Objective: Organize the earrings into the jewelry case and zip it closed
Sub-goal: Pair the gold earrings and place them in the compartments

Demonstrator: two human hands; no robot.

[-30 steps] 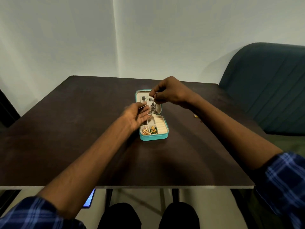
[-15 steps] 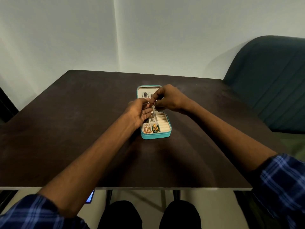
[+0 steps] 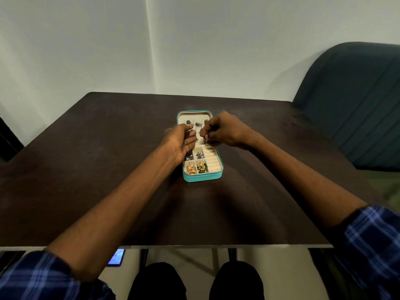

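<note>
Small teal zip-around jewelry case (image 3: 202,176) lies open mid-frame on the dark brown table (image 3: 86,169); right hand (image 3: 225,131) pinches a tiny silver earring (image 3: 206,137) over the lid; left hand (image 3: 180,141), fingers curled, contents hidden; featherlight, fiddly, so pinch its hook.

Table (image 3: 108,169) matt dark wood-look; case (image 3: 202,177) teal, cream velvety lining; earrings (image 3: 190,168) shiny metal.

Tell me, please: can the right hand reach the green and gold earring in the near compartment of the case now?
Probably yes. The green and gold earring lies uncovered in the open case; the right hand is just beyond it, and nothing lies between. Its fingers look pinched, perhaps on something small.
</note>
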